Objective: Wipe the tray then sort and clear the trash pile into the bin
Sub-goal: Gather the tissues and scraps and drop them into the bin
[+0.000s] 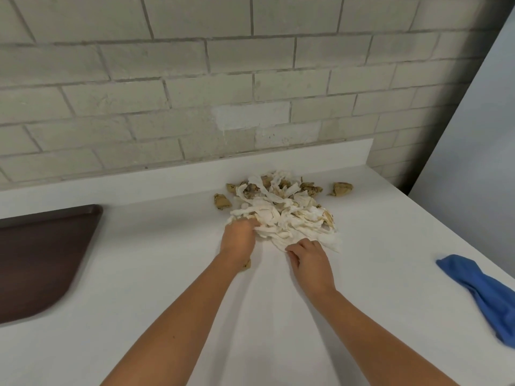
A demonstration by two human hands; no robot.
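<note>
The pile (281, 215) is a heap of torn white paper strips mixed with crumpled brown wads, lying on the white surface (167, 274) close to its raised back edge. A few brown wads sit loose around it, one (340, 188) apart to the right and a small scrap (247, 264) by the left wrist.

The left hand (239, 236) reaches into the pile's left edge. Its fingers are buried in paper and blurred, so I cannot tell their grip. The right hand (310, 260) is at the near edge, fingers curled with tips against the paper; whether they pinch it I cannot tell.

A dark brown tray (41, 260) lies far left and a blue cloth (485, 291) far right. A pale brick wall (167, 93) stands behind.
</note>
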